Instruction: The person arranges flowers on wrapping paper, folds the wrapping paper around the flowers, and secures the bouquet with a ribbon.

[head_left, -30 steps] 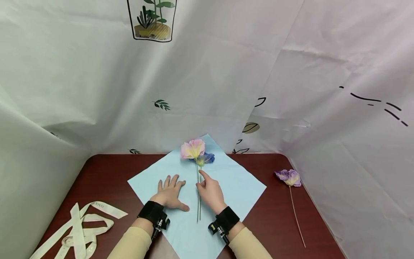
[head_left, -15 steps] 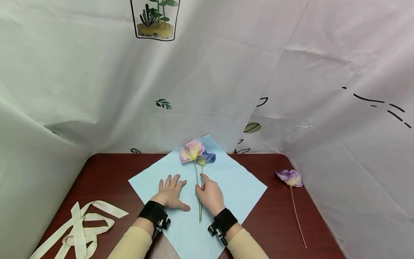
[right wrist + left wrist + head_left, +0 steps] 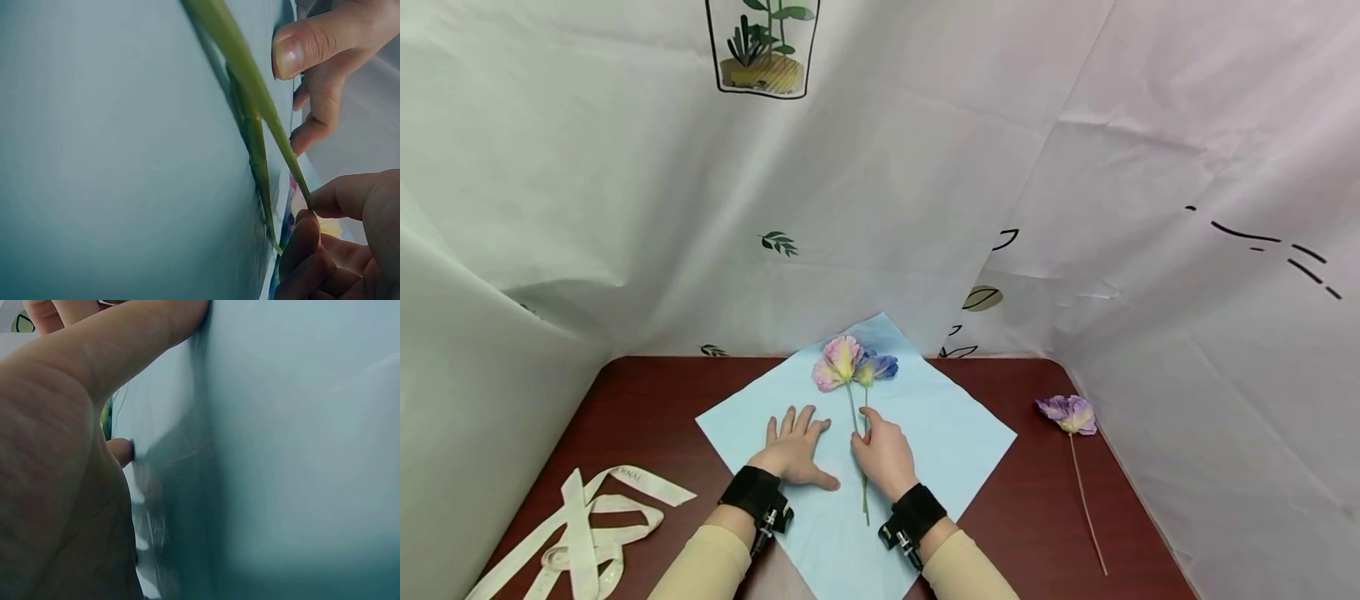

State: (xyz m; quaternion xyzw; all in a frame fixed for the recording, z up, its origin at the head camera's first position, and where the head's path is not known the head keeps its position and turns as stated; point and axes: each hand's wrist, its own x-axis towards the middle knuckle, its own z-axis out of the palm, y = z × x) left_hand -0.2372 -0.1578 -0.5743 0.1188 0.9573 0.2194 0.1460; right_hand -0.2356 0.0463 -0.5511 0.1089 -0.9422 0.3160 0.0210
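Observation:
A pink and yellow flower (image 3: 838, 363) lies beside a blue flower (image 3: 876, 367) on a light blue square sheet (image 3: 947, 417). My right hand (image 3: 884, 454) pinches the pink flower's green stem (image 3: 269, 112) between thumb and finger. In the right wrist view the blue flower's stem (image 3: 256, 150) lies just under it, on the sheet. Below the right hand the two stems cross, their ends close together. My left hand (image 3: 797, 450) rests on the sheet to the left of the stems, fingers spread. Its thumb (image 3: 144, 331) touches the sheet in the left wrist view.
A purple flower (image 3: 1070, 414) with a long stem lies on the dark red table (image 3: 1000, 533) at the right. A cream ribbon (image 3: 580, 533) is loosely heaped at the left. Behind the table hangs a white printed cloth (image 3: 880, 167).
The pink flower's head has tilted left and come down a little, drawn by the right hand. Its stem now crosses the blue flower's stem. The left hand has stayed in place.

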